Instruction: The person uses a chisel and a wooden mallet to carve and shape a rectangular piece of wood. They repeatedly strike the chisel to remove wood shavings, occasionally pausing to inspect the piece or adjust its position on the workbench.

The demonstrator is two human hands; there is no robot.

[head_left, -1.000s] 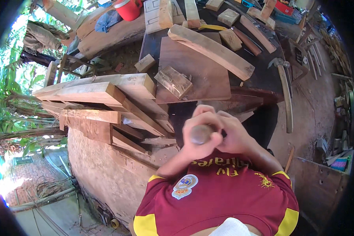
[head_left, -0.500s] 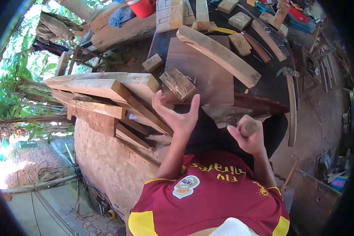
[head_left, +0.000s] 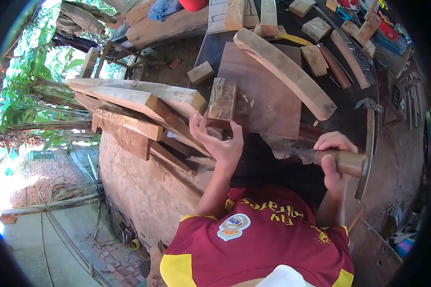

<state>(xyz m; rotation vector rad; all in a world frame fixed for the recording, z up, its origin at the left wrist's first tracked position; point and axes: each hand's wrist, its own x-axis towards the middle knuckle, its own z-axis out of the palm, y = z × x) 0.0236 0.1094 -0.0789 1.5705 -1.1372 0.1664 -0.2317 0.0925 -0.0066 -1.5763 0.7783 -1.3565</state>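
Note:
My left hand (head_left: pixel 220 141) is held palm-up at the near end of a rough wooden block (head_left: pixel 222 99), its fingers curled and apart. The fingertips come close to the block's near edge; whether they touch it I cannot tell. That block rests on a flat brown board (head_left: pixel 258 88) on the dark workbench. My right hand (head_left: pixel 334 155) is wrapped round the thick wooden handle of a chisel (head_left: pixel 352 163). The handle's butt points right, and a dim, blurred blade stretches left from my fist, over my lap.
A curved wooden piece (head_left: pixel 287 74) lies across the board. A hammer (head_left: pixel 368 143) hangs over the bench's right edge. Stacked beams (head_left: pixel 139 100) lean at the left. Several offcuts, a yellow curved strip (head_left: pixel 294 38) and a small block (head_left: pixel 200 72) lie on the bench.
The block has turned so its long side runs away from me. My right hand has risen and swung the chisel from end-on to sideways. The view has shifted slightly left.

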